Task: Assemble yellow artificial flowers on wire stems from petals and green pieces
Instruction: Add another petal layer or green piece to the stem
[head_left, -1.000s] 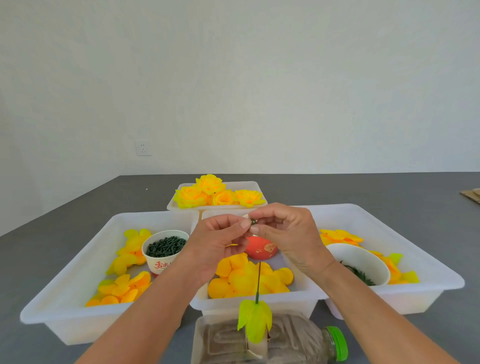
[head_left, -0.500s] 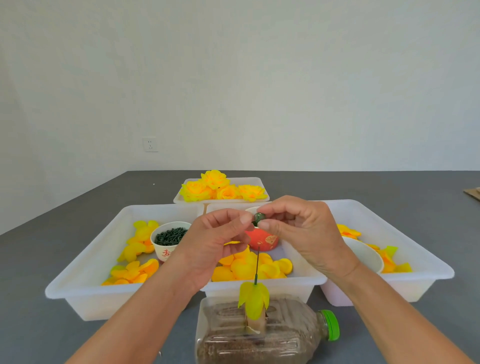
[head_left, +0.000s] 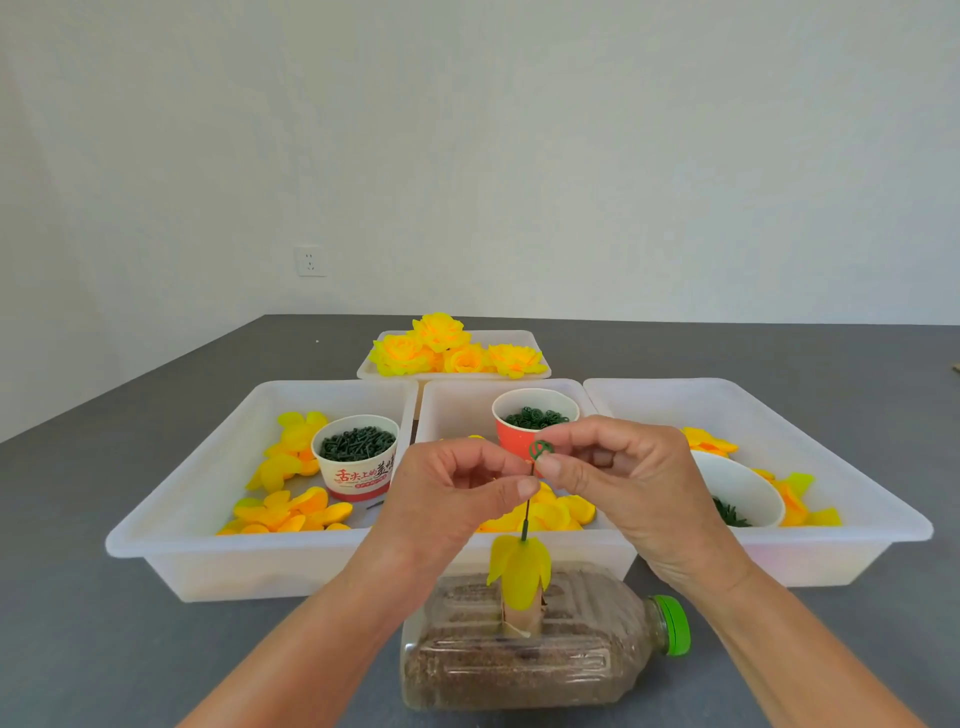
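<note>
— Any writing you can read?

— Only red Chinese characters on the white paper cup (head_left: 357, 457) of dark green pegs in the left tray (head_left: 171, 525); too small to read surely. The red cup (head_left: 511, 437) of green rings in the middle tray shows none.

— What's hidden?

— The hands cover most of the loose yellow petals (head_left: 563, 512) in the middle tray. The white bowl (head_left: 740, 486) in the right tray is partly behind the wrist.

— And the grip?

— The left hand (head_left: 447, 499) pinches the thin wire stem (head_left: 527, 512) near its top; the right hand (head_left: 623, 483) pinches a small green plastic ring piece (head_left: 540, 449) just above the tip. The stem stands upright, with soft yellow-green petals (head_left: 519, 569) at its base, in a ribbed clear bottle (head_left: 519, 660) of brown grains lying on the grey counter (head_left: 104, 649). Finished fabric flowers (head_left: 447, 351) fill the far tray.
</note>
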